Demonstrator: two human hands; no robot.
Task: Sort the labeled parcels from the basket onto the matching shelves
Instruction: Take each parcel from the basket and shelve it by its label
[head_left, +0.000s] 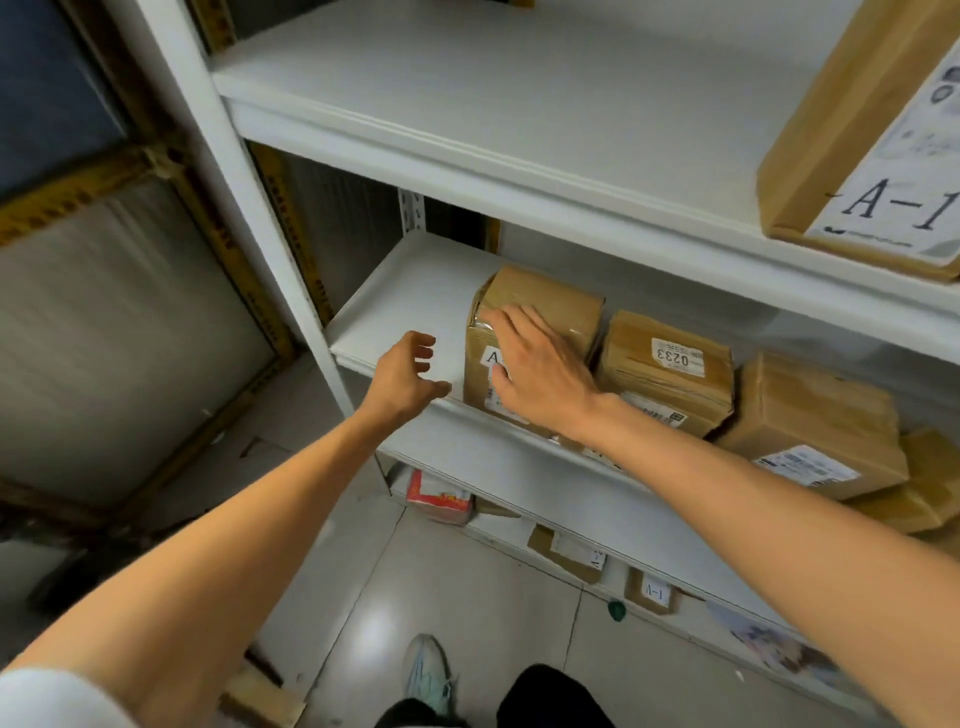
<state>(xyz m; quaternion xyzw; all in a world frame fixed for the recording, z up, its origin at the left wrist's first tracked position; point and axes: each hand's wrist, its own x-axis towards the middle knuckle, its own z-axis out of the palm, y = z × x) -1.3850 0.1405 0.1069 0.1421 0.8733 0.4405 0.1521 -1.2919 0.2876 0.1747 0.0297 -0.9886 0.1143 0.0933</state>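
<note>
Right hand (540, 369) on brown taped cardboard parcel (561, 306) labelled A-, white metal shelf (415, 291).
Fingers spread flat over parcel's top front edge; left hand (405, 376) just left of it, loosely curled, empty.

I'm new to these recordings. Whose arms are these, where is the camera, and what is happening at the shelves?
No machine here: a person works bare-handed, and the single camera sits on their head, looking forward and down. The right hand rests on a brown parcel at the left end of the middle shelf; its label begins with A, the rest covered. The left hand hovers beside it, holding nothing. Next along sits the parcel marked 0233; an A-1 parcel lies on the upper shelf.
</note>
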